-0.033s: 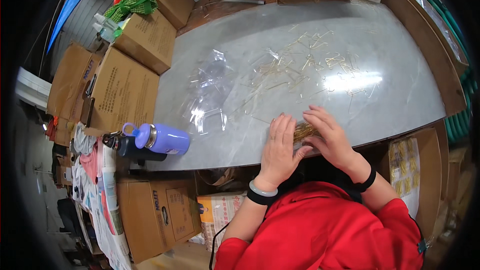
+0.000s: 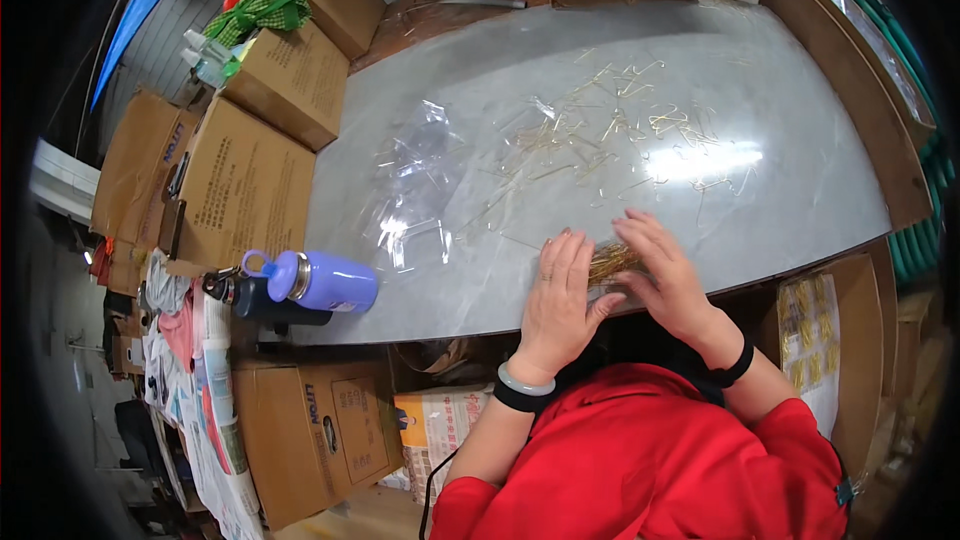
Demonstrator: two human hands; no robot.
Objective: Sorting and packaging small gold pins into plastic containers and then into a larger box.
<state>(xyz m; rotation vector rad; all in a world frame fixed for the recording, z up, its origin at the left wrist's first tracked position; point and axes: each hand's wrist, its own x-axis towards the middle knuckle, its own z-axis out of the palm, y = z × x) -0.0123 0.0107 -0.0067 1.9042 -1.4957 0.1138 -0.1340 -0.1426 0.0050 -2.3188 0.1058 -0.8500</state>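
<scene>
Near the table's front edge, a bundle of thin gold wire hooks (image 2: 612, 262) lies between my two hands. My left hand (image 2: 558, 300) presses against its left end, fingers straight and close together, thumb toward the near side. At the right end my right hand (image 2: 662, 275) curves round the bundle, its thumb along the near side and its fingers over the far side. Both palms hide the bundle's ends. Farther off, loose gold wire hooks (image 2: 548, 130) lie scattered over the grey tabletop (image 2: 800, 190).
Clear plastic bags (image 2: 415, 175) lie left of the loose hooks. A purple bottle (image 2: 338, 282) and a dark bottle (image 2: 265, 302) lie at the left edge. Cardboard boxes (image 2: 250, 175) line the left side. Below right, an open box (image 2: 860, 330) holds a sheet with gold bunches (image 2: 810, 330).
My right hand's fingers have shifted slightly to the right, so a little more of the bundle shows. My left hand stays in place.
</scene>
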